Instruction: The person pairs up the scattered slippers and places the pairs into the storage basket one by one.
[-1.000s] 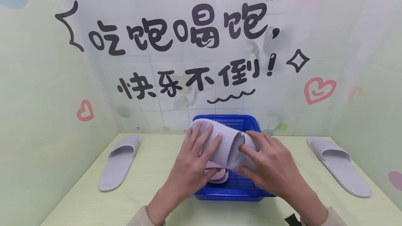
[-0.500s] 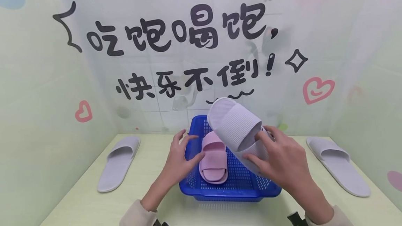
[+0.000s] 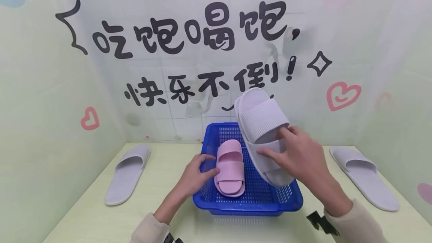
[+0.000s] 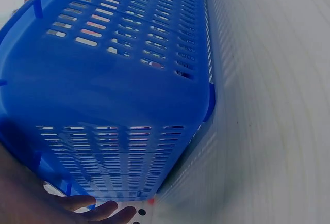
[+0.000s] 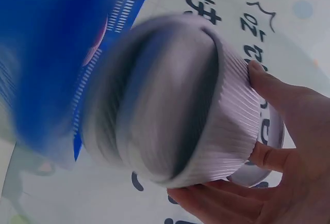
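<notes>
My right hand (image 3: 302, 156) holds a pair of pale lilac-grey slippers (image 3: 264, 121), fitted together with ribbed straps, tilted above the right half of a blue plastic basket (image 3: 243, 208). In the right wrist view its fingers and thumb are around the ribbed strap (image 5: 234, 115), and the slippers look blurred. Inside the basket, on the left, lies a fitted-together pair of pink slippers (image 3: 230, 171). My left hand (image 3: 195, 177) is at the basket's left rim with thumb and fingers apart, its thumb tip beside the pink pair. The left wrist view shows the basket's slotted wall (image 4: 118, 90).
One grey slipper (image 3: 127, 177) lies on the table (image 3: 162, 160) at the left, and another grey slipper (image 3: 366, 183) lies at the right. Behind the basket rises a printed backdrop (image 3: 182, 6) with dark lettering and pink hearts.
The left hand has let go of the grey slipper pair and moved left to the basket rim. The right hand has tipped the pair more upright and to the right, uncovering the pink slippers.
</notes>
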Demonstrator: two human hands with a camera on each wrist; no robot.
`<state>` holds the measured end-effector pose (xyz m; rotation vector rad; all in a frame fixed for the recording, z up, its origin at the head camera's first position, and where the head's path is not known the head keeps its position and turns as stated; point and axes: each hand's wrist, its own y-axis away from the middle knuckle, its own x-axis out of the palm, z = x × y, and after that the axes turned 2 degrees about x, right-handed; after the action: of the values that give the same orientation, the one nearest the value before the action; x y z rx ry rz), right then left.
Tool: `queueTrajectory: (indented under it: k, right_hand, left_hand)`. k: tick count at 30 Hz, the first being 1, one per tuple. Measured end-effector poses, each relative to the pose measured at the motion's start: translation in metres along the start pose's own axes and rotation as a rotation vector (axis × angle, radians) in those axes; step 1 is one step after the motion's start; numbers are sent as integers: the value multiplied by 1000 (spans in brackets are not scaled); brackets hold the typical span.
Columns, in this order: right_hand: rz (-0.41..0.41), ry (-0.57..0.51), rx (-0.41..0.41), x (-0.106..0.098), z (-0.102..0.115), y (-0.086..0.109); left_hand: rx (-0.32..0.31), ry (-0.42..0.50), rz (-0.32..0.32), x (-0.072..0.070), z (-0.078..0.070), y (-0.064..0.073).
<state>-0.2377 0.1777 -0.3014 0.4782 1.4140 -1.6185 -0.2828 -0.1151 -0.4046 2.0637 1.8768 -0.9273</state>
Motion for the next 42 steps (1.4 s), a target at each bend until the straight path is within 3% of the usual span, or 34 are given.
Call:
queueTrajectory:
  k: [10, 18, 26, 30, 37, 42]
  right_hand:
    - [375, 123, 89, 15, 8, -54]
    - [490, 255, 53, 40, 27, -71]
    - [593, 460, -9, 69, 47, -66]
    - [636, 438, 28, 79, 45, -63]
    - [765, 295, 68, 85, 31, -56]
    - [825, 297, 77, 83, 31, -56]
  left_hand:
    - [14, -8, -24, 0, 2, 1]
    - [18, -7, -22, -2, 2, 2]
    - [12, -2, -19, -2, 0, 2]
    - [6, -1, -9, 0, 0, 2]
    - [13, -6, -12, 0, 0, 1]
    - [4, -4, -12, -1, 1, 1]
